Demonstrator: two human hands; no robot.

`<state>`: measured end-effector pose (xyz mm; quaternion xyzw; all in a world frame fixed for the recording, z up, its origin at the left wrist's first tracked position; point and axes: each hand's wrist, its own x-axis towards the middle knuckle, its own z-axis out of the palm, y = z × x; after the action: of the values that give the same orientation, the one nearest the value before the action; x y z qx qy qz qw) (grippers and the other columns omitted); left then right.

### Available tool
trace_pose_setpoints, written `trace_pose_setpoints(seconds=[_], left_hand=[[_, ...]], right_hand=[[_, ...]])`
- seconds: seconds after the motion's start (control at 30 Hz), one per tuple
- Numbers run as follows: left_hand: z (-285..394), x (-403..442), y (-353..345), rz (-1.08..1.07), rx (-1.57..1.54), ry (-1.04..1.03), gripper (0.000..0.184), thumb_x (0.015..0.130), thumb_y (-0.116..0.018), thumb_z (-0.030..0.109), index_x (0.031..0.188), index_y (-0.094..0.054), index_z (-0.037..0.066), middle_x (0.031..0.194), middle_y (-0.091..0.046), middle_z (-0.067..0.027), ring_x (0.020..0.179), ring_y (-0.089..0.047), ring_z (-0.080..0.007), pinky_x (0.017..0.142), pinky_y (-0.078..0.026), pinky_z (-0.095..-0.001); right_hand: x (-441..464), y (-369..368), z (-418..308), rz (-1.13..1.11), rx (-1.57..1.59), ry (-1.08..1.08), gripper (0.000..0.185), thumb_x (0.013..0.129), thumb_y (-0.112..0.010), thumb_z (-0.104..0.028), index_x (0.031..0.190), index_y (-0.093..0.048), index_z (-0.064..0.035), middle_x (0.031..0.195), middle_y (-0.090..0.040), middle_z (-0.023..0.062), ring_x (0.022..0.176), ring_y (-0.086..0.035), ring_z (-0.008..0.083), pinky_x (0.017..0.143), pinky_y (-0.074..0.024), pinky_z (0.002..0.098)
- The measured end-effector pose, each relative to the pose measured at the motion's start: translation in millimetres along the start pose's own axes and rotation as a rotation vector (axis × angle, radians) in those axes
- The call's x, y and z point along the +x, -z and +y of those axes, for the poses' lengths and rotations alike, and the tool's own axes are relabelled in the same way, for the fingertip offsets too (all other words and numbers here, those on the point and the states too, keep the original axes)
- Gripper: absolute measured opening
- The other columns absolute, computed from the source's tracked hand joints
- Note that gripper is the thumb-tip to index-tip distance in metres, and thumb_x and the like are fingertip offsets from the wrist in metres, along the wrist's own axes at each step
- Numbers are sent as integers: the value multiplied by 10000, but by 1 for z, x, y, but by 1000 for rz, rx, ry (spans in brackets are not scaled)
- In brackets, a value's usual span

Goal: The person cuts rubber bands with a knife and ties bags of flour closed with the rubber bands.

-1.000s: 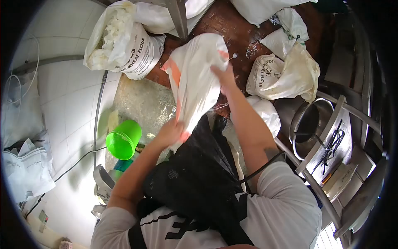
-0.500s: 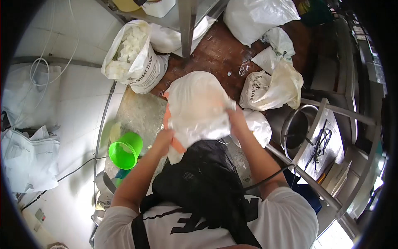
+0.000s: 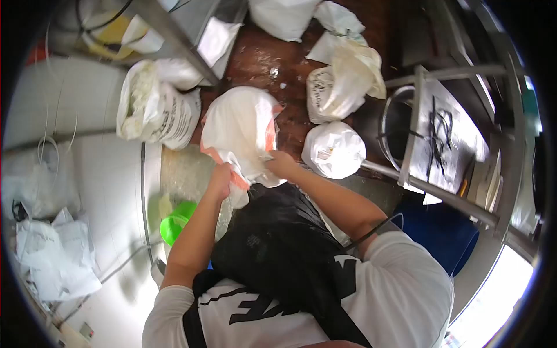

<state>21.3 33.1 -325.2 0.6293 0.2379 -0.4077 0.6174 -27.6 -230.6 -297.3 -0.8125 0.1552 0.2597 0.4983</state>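
A large white sack with orange stripes [image 3: 239,119] hangs bunched in front of my black apron. My left hand [image 3: 220,181] grips its lower left edge, fingers closed round the cloth beside an orange strip. On the sack's right side, my right hand [image 3: 282,165] is closed on the gathered edge, close to the other hand. The sack's far end is rounded and full-looking; what it holds, if anything, is hidden. Left of it stands an open flour sack [image 3: 180,119] with pale crumpled material at its mouth.
A tied white bag [image 3: 333,149] and another flour sack [image 3: 336,87] stand on the right. Beyond them are a metal pot [image 3: 400,124] and a steel-framed table [image 3: 449,124]. A green bucket [image 3: 176,223] is at lower left, a blue bin [image 3: 438,232] at lower right.
My right hand has moved inward along the striped sack, closer to my left hand. The sack, spread wider before, is now gathered near its lower edge. The camera view has shifted and turned.
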Motion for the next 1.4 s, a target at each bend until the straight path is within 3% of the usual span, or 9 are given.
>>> trace_pose_setpoints(seconds=[0.23, 0.4, 0.47, 0.53, 0.57, 0.8, 1.0, 1.17, 1.4], left_hand=[[67, 7, -112, -324, -264, 292, 656, 1002, -496, 665, 1080, -667, 36, 999, -707, -115, 910, -696, -259, 825, -575, -446], [2, 101, -80, -98, 731, 24, 402, 940, -467, 99, 1295, -587, -45, 1084, -720, -207, 965, -709, -349, 872, -553, -489], [31, 75, -66, -182, 1889, -403, 379, 960, -507, 160, 1273, -566, -45, 1074, -712, -265, 975, -710, -413, 879, -545, -504], [70, 20, -70, 1, 1798, -360, 353, 960, -549, 206, 1236, -549, -14, 1106, -694, -298, 1033, -688, -455, 898, -533, -525], [72, 21, -68, 1, 1802, -366, 353, 960, -549, 206, 1236, -549, -14, 1106, -694, -298, 1033, -688, -455, 898, -533, -525], [77, 7, -88, 212, 1687, -302, 376, 893, -593, 182, 1208, -499, -3, 1154, -673, -330, 1099, -658, -486, 942, -514, -534], [62, 21, -68, 246, 1482, -365, 407, 855, -642, 204, 1164, -495, -17, 1066, -675, -335, 1045, -660, -496, 899, -516, -528], [49, 29, -63, 295, 1289, -350, 375, 822, -634, 173, 1124, -537, -28, 976, -666, -330, 998, -657, -487, 874, -509, -532], [48, 14, -65, 152, 1243, -448, 279, 780, -592, 116, 1024, -577, -19, 993, -641, -287, 998, -640, -470, 885, -496, -508]], right_hand=[[-22, 29, -45, -104, 19, 190, 677, 908, -642, -508, 1325, -547, 17, 1162, -664, 319, 1100, -667, 434, 981, -507, 502], [-90, 67, 43, 134, -104, 228, 640, 920, -641, -387, 1424, -524, -11, 1349, -583, 292, 1307, -532, 422, 1093, -438, 474], [-131, 106, 92, 300, -253, 238, 535, 939, -640, -331, 1383, -591, -37, 1373, -600, 221, 1290, -558, 379, 1101, -441, 439], [-202, 151, 111, 451, 158, -299, 446, 963, -591, -312, 1325, -649, -58, 1381, -618, 194, 1308, -573, 297, 1067, -489, 423], [-219, 160, 158, 573, -368, -105, 404, 966, -603, -317, 1272, -678, -64, 1310, -657, 187, 1246, -619, 306, 1006, -524, 429], [-192, 321, 143, 1647, -252, 74, 454, 909, -667, -221, 1301, -592, -3, 1095, -662, 264, 975, -647, 438, 935, -518, 478], [-106, 413, 192, 1516, 302, -38, 377, 904, -641, -238, 1144, -680, 51, 980, -702, 231, 927, -654, 425, 904, -513, 467], [-172, 356, -6, 1652, -167, 632, 201, 934, -566, -47, 1086, -694, -22, 1035, -714, 140, 976, -676, 307, 875, -531, 384], [-61, 203, 9, 529, 3, 391, 184, 894, -583, -18, 1026, -710, 0, 953, -719, 161, 938, -690, 307, 839, -538, 374]])
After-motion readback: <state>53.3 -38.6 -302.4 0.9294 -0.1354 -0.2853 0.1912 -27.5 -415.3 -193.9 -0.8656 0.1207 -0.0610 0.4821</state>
